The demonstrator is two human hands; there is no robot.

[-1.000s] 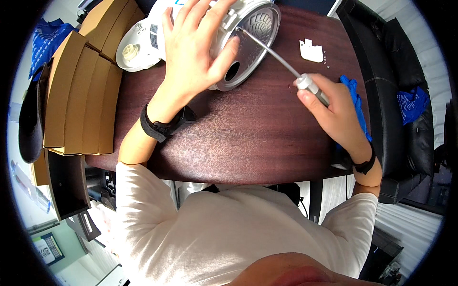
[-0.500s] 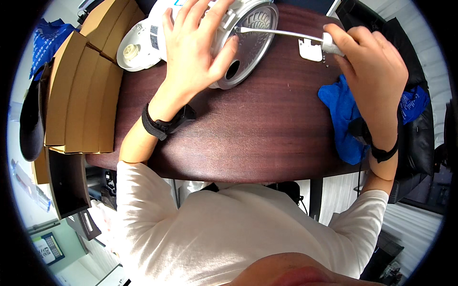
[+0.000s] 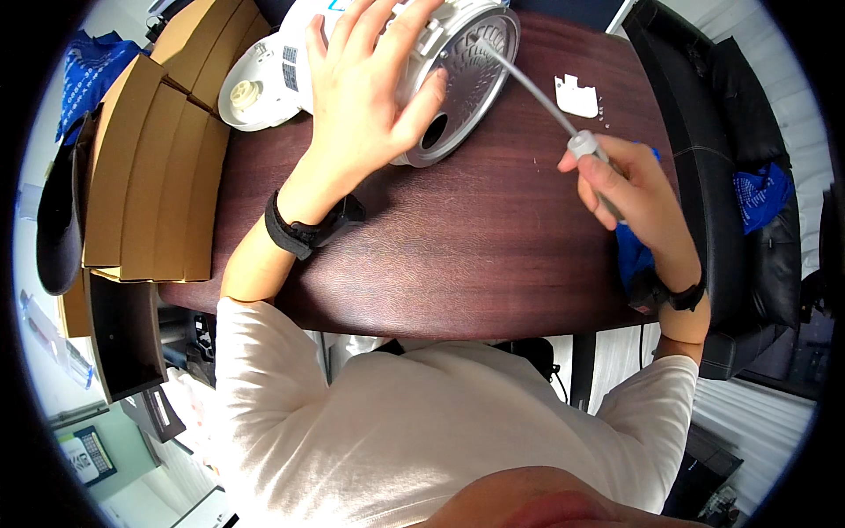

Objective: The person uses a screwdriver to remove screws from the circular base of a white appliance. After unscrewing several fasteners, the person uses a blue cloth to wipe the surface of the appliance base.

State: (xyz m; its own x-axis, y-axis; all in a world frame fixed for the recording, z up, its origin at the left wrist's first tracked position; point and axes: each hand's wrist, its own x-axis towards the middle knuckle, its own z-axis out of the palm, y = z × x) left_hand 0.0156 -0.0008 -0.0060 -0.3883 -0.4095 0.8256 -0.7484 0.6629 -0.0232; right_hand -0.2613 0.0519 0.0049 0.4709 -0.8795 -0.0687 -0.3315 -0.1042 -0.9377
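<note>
Right hand (image 3: 629,189) lower now, clamped on screwdriver (image 3: 546,101), shaft slanting up-left into appliance base (image 3: 462,79).

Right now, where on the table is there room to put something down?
Bare wood lies on the table between the left hand and right hand. It is crowded at the far edge around the appliance, and by the cardboard boxes.
</note>
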